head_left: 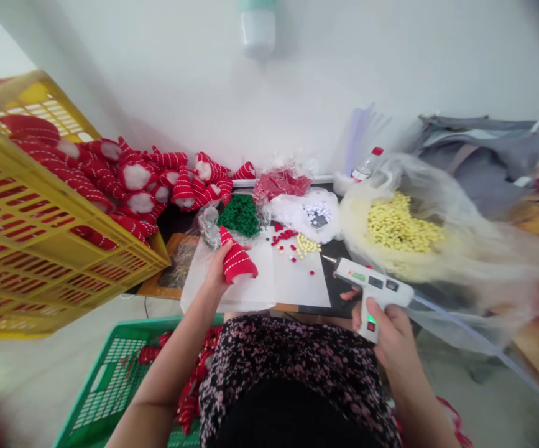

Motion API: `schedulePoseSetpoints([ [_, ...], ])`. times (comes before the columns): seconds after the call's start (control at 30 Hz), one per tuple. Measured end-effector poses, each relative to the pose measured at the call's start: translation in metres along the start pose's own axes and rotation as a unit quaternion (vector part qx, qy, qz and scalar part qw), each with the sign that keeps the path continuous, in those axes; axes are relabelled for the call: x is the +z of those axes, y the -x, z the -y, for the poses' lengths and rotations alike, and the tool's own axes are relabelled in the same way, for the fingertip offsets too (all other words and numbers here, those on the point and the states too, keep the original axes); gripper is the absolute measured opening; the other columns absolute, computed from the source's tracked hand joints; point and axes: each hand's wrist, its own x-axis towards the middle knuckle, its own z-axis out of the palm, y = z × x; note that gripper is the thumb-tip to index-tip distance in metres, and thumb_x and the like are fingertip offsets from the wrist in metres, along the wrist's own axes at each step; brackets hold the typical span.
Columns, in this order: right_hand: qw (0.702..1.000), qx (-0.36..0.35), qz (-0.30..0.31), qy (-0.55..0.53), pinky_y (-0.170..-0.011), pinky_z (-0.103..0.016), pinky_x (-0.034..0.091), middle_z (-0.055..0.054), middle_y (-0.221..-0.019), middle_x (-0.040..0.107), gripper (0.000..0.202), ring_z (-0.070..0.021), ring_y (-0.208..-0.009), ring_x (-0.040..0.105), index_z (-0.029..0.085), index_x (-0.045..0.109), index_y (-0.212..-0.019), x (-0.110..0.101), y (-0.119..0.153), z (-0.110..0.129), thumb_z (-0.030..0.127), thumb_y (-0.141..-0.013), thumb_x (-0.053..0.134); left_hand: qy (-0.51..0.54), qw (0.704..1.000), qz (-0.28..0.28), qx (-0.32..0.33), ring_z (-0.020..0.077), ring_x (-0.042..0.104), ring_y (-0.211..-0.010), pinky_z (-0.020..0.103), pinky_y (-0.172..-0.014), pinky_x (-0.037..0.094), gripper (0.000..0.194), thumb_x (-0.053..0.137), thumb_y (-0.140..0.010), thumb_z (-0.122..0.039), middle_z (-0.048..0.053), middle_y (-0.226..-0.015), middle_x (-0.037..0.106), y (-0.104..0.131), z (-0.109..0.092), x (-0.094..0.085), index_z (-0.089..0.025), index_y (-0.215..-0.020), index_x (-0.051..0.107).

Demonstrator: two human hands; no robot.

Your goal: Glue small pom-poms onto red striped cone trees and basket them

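My left hand [219, 266] is closed around a small red cone hat [236, 256] with white stitched stripes, held over white paper [297, 286] with its tip pointing up and away. In my right hand [393, 326] is a white glue gun [374, 283], its metal nozzle aimed left over the table; a green light glows on the handle. Between the two lie loose red pompoms [284, 235] and yellow pompoms [307, 244]. Just beyond the hat, green pompoms [239, 215] are heaped in a clear bag, beside white pompoms [316, 213] on white plastic.
At left, a tilted yellow crate [64, 249] spills stuffed red striped cones [138, 177] onto the table. A green crate [105, 373] with red pieces stands below. Right: a bag of yellow pompoms [402, 227], a bottle [367, 165], a grey bag [479, 149] and another person's arm [537, 348].
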Motion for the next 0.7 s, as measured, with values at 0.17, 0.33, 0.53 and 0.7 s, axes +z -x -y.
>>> schedulePoseSetpoints([
  [0.17, 1.000, 0.013, -0.011, -0.008, -0.045, -0.029, 0.044, -0.009, -0.079, 0.074, 0.039, -0.0168, -0.055, 0.060, 0.018, 0.071, -0.085, 0.000, -0.001, -0.004, 0.056, -0.082, 0.080, 0.012, 1.000, -0.024, 0.008, 0.0211, 0.071, -0.066, 0.032, -0.061, 0.058, 0.033, 0.073, -0.075, -0.043, 0.002, -0.074, 0.071, -0.009, 0.021, 0.023, -0.021, -0.094, 0.057],
  [0.33, 1.000, 0.019, -0.003, -0.021, -0.043, -0.028, 0.042, -0.009, -0.084, 0.076, 0.037, -0.0127, -0.048, 0.052, 0.019, 0.070, -0.083, 0.006, -0.002, -0.004, 0.055, -0.081, 0.080, -0.043, 0.998, -0.039, 0.029, 0.0186, 0.069, -0.066, 0.028, -0.064, 0.056, 0.032, 0.074, -0.075, -0.035, -0.004, -0.073, 0.066, -0.016, 0.042, 0.043, -0.023, -0.099, 0.057],
  [0.53, 1.000, 0.005, 0.014, -0.021, -0.041, -0.026, 0.038, -0.009, -0.086, 0.077, 0.035, -0.0110, -0.045, 0.049, 0.019, 0.071, -0.091, 0.016, -0.006, -0.003, 0.051, -0.081, 0.080, -0.054, 0.998, 0.031, 0.007, 0.0176, 0.070, -0.072, 0.028, -0.069, 0.057, 0.038, 0.084, -0.073, -0.032, 0.000, -0.083, 0.072, -0.033, 0.043, 0.061, -0.022, -0.103, 0.062],
  [0.7, 0.999, -0.007, 0.044, 0.000, -0.043, -0.027, 0.041, -0.008, -0.084, 0.076, 0.033, -0.0110, -0.047, 0.051, 0.018, 0.073, -0.089, 0.025, -0.012, -0.008, 0.050, -0.084, 0.079, -0.008, 0.994, 0.098, -0.056, 0.0191, 0.072, -0.071, 0.031, -0.068, 0.059, 0.041, 0.088, -0.071, -0.032, 0.002, -0.083, 0.073, -0.056, 0.045, 0.069, -0.021, -0.101, 0.062],
])
